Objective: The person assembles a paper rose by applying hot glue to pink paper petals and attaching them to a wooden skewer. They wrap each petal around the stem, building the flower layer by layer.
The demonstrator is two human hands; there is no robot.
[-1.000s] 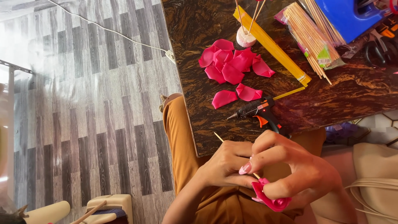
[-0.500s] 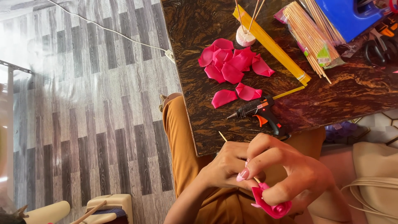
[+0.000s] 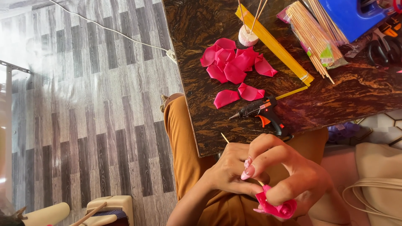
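Both hands grasp one small work: the right hand (image 3: 293,180) pinches a rolled bright-pink fabric rosebud (image 3: 277,206) between thumb and curled fingers, while the left hand (image 3: 232,171) closes on the thin wooden skewer (image 3: 225,138) that runs into the bud, its free tip poking up past the knuckles toward the table edge. The bud sits low and near, right of centre, above the person's lap in mustard-brown trousers (image 3: 184,146).

Compared with a second ago, the bud has dropped lower and turned so that its spiral faces the camera, the right fingers have curled further over it, and the left hand has crept up the skewer. The table's things have not moved.

Beyond the hands lies the dark marbled brown tabletop (image 3: 201,50). On it, far right, rests a blue plastic box (image 3: 347,16), then a clear bag of bamboo sticks (image 3: 314,33) and a long yellow flat packet (image 3: 276,46) lying at a slant. A heap of loose pink fabric petals (image 3: 234,62) lies at centre, with a black-and-orange glue gun (image 3: 261,113) just nearer, close to the table's near edge.
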